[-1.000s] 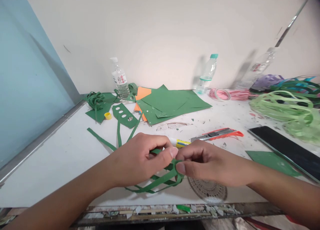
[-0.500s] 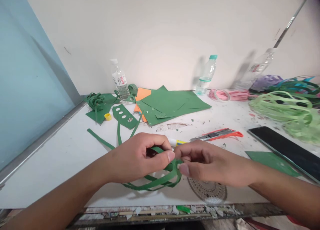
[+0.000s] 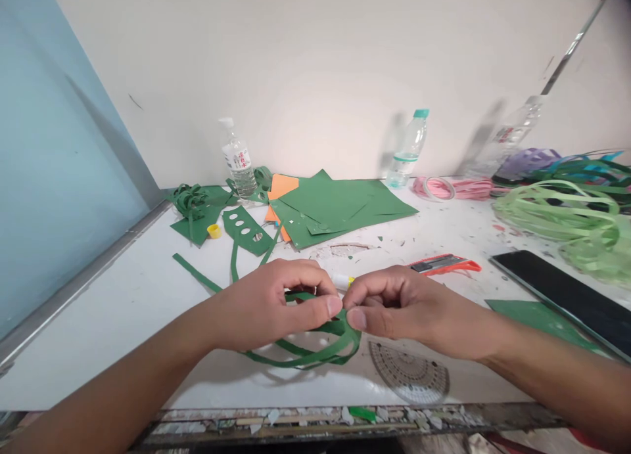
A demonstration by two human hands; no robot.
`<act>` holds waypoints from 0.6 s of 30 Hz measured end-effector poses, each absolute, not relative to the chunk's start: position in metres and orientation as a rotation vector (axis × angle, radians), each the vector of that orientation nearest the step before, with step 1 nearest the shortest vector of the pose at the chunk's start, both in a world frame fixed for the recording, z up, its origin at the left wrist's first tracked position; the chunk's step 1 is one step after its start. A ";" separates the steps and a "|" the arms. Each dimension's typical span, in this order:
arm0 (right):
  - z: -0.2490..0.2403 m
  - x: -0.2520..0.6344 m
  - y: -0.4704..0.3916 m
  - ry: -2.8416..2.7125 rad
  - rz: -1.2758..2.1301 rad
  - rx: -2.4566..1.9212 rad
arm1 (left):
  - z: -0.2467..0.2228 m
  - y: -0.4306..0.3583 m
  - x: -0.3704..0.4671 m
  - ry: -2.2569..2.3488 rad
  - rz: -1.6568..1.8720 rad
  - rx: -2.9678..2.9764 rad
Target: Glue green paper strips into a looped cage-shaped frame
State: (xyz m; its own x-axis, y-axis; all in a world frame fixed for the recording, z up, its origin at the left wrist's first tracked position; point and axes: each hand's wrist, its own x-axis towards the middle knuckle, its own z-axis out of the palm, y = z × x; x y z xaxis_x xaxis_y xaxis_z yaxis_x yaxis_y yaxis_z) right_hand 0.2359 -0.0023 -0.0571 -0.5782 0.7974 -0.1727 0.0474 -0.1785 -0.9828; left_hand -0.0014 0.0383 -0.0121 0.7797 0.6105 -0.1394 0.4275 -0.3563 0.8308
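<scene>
Green paper strips [image 3: 315, 357] hang in loops below both hands, their loose ends running out to the upper left. My left hand [image 3: 276, 306] is closed, thumb and forefinger pinching the strips. Close beside it, my right hand [image 3: 409, 309] pinches the same strips, the two sets of fingertips nearly touching. Just behind the hands lies a white-and-yellow glue stick [image 3: 342, 281], partly covered by my right hand. A clear protractor [image 3: 411, 372] rests on the table under my right wrist. Beyond my right hand is a box cutter [image 3: 446, 264] with an orange-red handle.
Green paper sheets [image 3: 340, 201] lie at the back, near a green piece with holes [image 3: 245, 230] and a yellow cap [image 3: 213, 231]. Water bottles [image 3: 239, 161] stand along the wall. To the right are a phone [image 3: 562, 296] and light green strips [image 3: 557, 207].
My right hand has shifted slightly left and up, its thumb now pressed onto the strips beside my left fingertips. More of the protractor shows, and less of the box cutter's blade end.
</scene>
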 end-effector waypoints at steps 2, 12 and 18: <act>-0.056 0.236 -0.002 -1.554 1.785 -0.993 | -0.013 0.040 -0.002 0.763 0.187 1.955; -0.053 0.235 -0.002 -1.461 1.825 -1.098 | -0.019 0.044 -0.005 0.780 0.143 1.895; -0.054 0.236 -0.001 -1.450 1.858 -1.095 | -0.017 0.043 -0.005 0.771 0.157 1.919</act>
State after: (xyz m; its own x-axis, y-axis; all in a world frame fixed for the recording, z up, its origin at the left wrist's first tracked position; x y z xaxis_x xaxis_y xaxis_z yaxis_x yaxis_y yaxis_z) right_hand 0.2357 -0.0006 -0.0542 -0.5264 0.8058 -0.2712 0.0672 -0.2785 -0.9581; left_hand -0.0047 0.0429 -0.0171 0.7869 0.5758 -0.2217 0.4434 -0.2779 0.8522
